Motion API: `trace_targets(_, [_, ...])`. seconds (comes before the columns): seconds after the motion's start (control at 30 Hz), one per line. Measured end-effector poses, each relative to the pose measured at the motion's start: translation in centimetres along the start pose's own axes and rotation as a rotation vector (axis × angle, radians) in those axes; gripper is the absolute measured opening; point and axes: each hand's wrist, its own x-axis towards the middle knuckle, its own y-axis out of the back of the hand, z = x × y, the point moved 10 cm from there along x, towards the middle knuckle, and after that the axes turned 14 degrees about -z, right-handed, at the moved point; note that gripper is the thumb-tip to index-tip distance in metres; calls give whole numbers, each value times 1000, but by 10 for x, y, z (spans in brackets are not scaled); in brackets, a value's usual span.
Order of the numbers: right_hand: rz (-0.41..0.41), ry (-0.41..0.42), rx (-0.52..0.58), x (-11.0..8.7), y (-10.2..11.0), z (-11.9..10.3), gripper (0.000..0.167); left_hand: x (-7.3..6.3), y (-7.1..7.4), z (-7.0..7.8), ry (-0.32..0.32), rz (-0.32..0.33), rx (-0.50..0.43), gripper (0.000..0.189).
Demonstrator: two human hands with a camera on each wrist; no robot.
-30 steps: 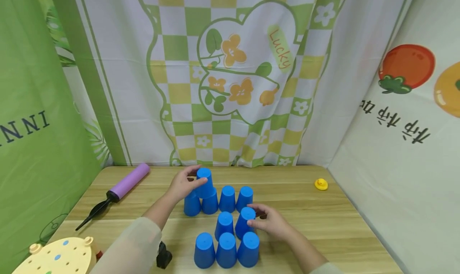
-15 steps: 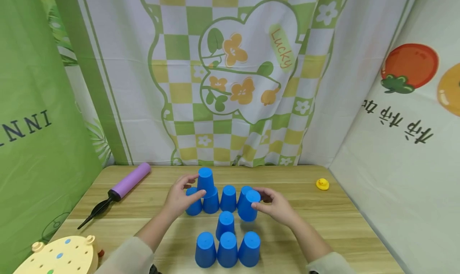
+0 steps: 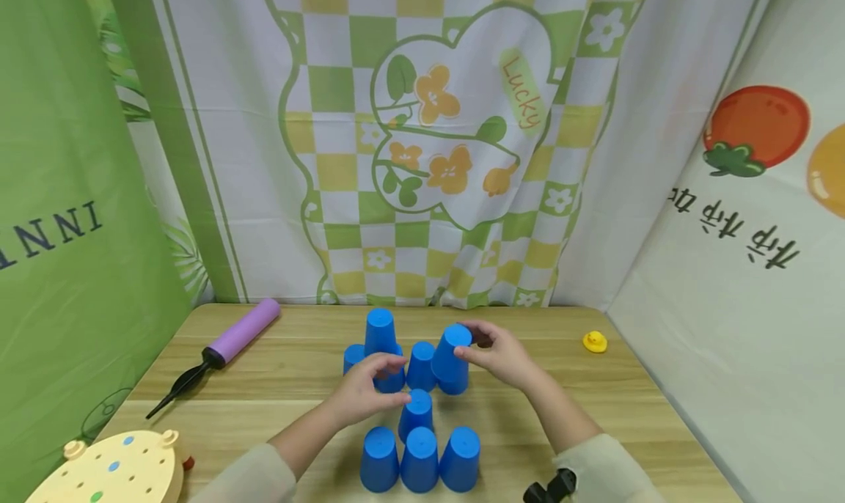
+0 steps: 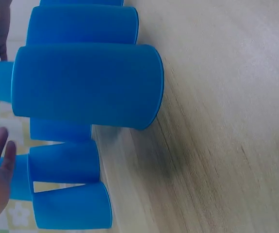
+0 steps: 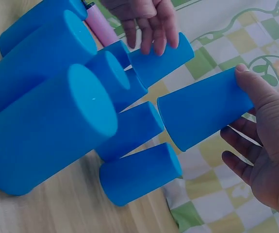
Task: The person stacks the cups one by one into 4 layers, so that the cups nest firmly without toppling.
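Observation:
My right hand (image 3: 498, 358) grips an upside-down blue cup (image 3: 450, 350) by its upper part, thumb on one side and fingers on the other. In the right wrist view this held cup (image 5: 205, 109) tilts, its rim close over the two right-hand cups of the back row. At the back left, another blue cup (image 3: 380, 332) stands raised on two cups, partly behind my left hand (image 3: 366, 394). That hand is spread and holds nothing, its thumb tip beside a lone middle cup (image 3: 416, 415). Nearest me, three cups (image 3: 419, 459) stand side by side.
On the wooden table (image 3: 561, 415), a purple hand pump (image 3: 244, 333) lies at the left and a yellow toy duck (image 3: 595, 342) sits at the far right. A cream board with holes (image 3: 112, 466) occupies the front left corner. Curtains enclose the back and sides.
My right hand has lifted its cup from the middle pair and carried it back over the right end of the back row. My left hand has released the raised cup and come nearer, rightward.

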Motion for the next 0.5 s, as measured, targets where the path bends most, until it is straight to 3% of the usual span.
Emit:
trace_targets(0.23, [11,-24,-40,14,2,-5,53,13,-26,-10,108,-215,78,60])
trace_targets(0.5, [5,-39,-47,32,-3,-12,55,22,-35,-14,156,-293,71,61])
